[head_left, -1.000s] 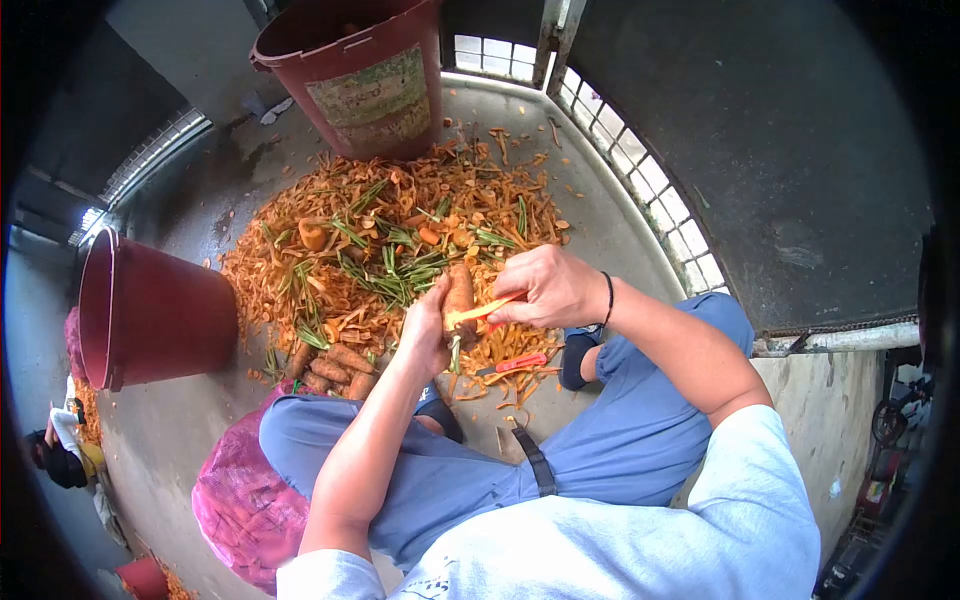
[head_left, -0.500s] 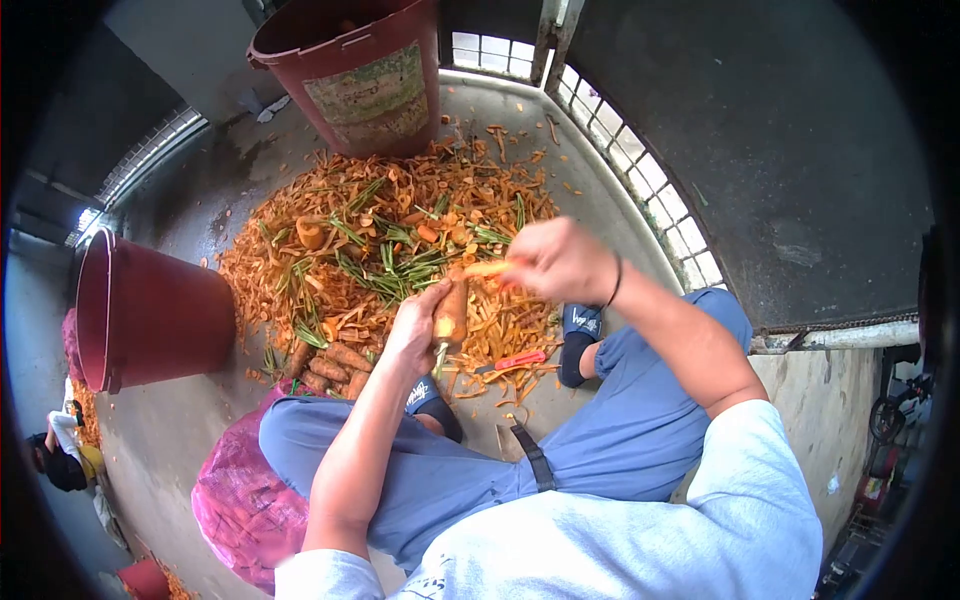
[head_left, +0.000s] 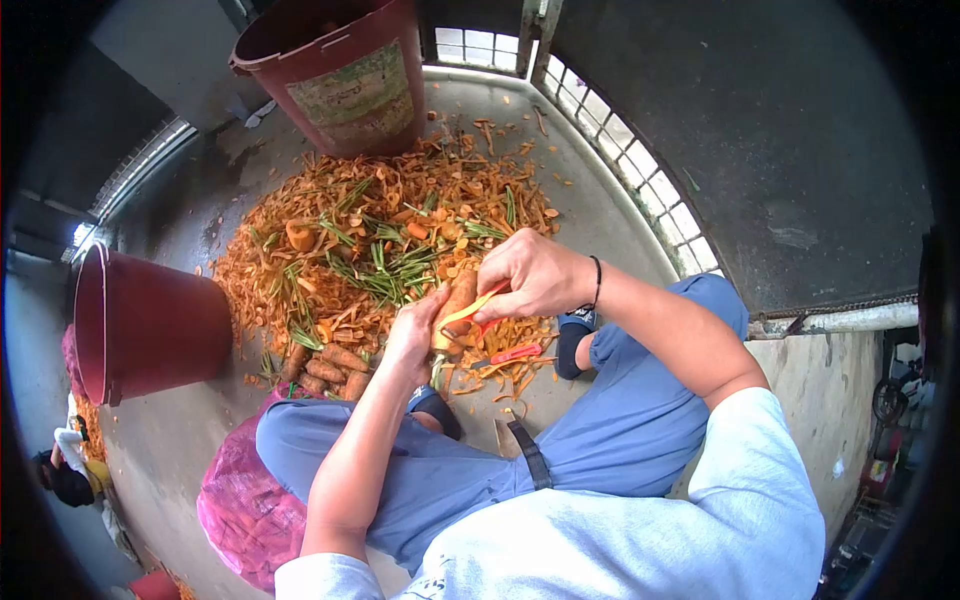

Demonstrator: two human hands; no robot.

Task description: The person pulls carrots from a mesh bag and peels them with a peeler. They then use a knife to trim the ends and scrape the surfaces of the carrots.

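My left hand (head_left: 412,332) is wrapped round a thick carrot (head_left: 462,292), which is tilted, with its pale, partly peeled end toward me. My right hand (head_left: 535,274) grips a peeler with an orange-red handle (head_left: 492,304), and its head lies against the side of the carrot. The blade itself is too small to make out. Just below, on the peelings, lies a red-handled tool (head_left: 516,353), perhaps a knife. Several unpeeled carrots (head_left: 340,368) rest in a pile to the left of my left hand.
A wide heap of carrot peelings (head_left: 290,225) with green stalks (head_left: 385,265) covers the floor ahead. One red bin (head_left: 355,95) stands behind it, another red bin (head_left: 150,325) at left. A pink mesh sack (head_left: 250,490) sits beside my leg. A person (head_left: 75,465) is far left.
My right hand has come down and toward the carrot, bringing the peeler from above it onto its side. My left hand still holds the carrot in nearly the same place.
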